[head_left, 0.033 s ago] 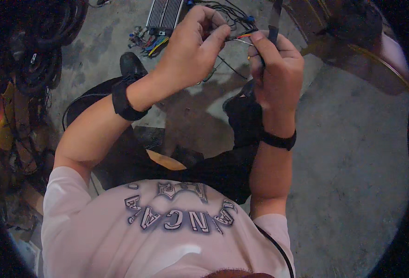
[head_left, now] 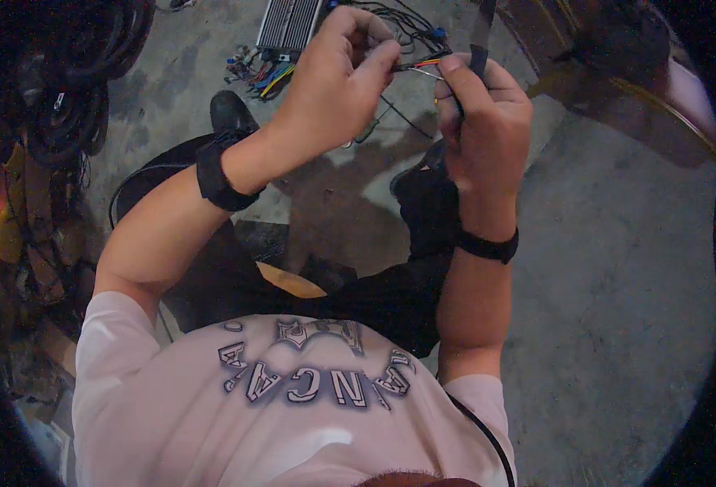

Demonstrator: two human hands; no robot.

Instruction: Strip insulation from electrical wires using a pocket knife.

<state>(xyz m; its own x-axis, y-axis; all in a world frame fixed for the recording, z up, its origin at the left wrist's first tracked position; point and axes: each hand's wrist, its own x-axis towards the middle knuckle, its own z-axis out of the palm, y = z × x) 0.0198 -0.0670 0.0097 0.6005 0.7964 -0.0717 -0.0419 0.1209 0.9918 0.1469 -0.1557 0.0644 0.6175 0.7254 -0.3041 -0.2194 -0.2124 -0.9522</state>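
Note:
Thin red, yellow and pale wires (head_left: 427,62) stretch between my two hands above the floor. My left hand (head_left: 337,89) pinches their left end between thumb and fingertips. Opposite it, my right hand (head_left: 488,114) is closed around the wires' other end, thumb pressed against the index finger. A dark, flat strip (head_left: 479,58) passes along the right fingers and reaches up to the top edge; whether it is a cable cover or a tool cannot be made out. The exact wire tips are hidden by my fingers.
Beyond my left hand, a finned silver metal box (head_left: 286,26) lies on the concrete floor (head_left: 609,308) with coloured wires (head_left: 270,79) at its near end. Black cables (head_left: 410,24) spread beside it. Coiled black tubes (head_left: 74,105) are piled at left. My shoe (head_left: 230,112) is near the box.
My left hand has shifted very slightly up and left, and a little more of the wires shows beside its fingertips. My right hand stays in place.

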